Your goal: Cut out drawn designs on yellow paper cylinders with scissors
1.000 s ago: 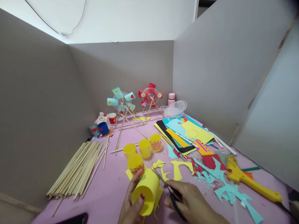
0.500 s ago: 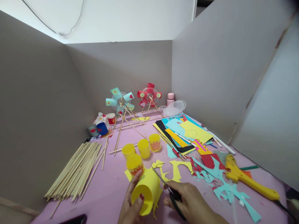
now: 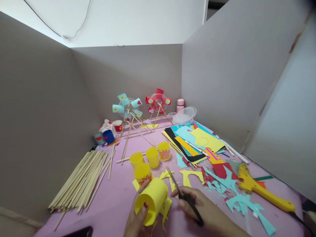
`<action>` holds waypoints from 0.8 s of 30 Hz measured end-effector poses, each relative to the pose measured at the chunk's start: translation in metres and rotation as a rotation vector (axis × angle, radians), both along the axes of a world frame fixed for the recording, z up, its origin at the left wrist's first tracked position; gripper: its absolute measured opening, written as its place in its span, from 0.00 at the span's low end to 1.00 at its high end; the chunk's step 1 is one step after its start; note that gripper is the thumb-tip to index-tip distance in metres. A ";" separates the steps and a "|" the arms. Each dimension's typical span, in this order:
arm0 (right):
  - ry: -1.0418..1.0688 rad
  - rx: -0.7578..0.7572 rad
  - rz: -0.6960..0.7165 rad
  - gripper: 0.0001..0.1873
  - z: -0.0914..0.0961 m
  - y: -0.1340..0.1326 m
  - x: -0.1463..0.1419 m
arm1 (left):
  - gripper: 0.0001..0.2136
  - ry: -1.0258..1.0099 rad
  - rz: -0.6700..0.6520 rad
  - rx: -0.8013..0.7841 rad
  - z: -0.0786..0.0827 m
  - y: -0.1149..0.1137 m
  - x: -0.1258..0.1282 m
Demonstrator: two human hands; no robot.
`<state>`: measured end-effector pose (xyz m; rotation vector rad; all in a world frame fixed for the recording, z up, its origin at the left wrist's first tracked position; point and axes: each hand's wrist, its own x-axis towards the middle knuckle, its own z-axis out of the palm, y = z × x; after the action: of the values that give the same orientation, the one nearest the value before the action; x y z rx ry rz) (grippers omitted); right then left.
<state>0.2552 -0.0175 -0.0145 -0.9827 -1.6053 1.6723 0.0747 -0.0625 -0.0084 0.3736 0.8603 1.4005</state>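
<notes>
the left hand (image 3: 138, 219) has its fingers clenched around a yellow paper cup (image 3: 150, 200), held on its side low over the pink surface (image 3: 116, 197). at three o'clock of the cup, the right hand (image 3: 202, 210) grips black scissors (image 3: 184, 194), blades pointing to eleven o'clock, just beside the cup. bamboo sticks (image 3: 81, 179) lie at nine o'clock.

The yellow paper cup (image 3: 150, 204) lies on its side, raised just above the pink bench (image 3: 111, 204), its open mouth facing the camera and loose yellow paper trailing from its right edge. The scissors (image 3: 184, 196) have black handles and thin metal blades, slightly parted, pointing up and away, their tips just right of the cup.
</notes>
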 end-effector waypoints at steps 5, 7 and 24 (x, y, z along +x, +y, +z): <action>-0.066 0.156 -0.001 0.26 -0.008 0.000 -0.003 | 0.35 -0.095 -0.022 -0.059 -0.005 0.000 -0.006; -0.191 0.271 -0.044 0.21 -0.012 0.000 -0.003 | 0.32 -0.096 -0.037 -0.073 -0.007 0.000 -0.007; -0.468 0.429 -0.107 0.12 -0.011 0.001 -0.001 | 0.34 -0.004 -0.005 -0.055 -0.011 0.003 -0.003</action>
<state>0.2545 -0.0165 -0.0254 -1.2579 -2.0555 1.0015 0.0718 -0.0592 -0.0190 0.3302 0.8919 1.3697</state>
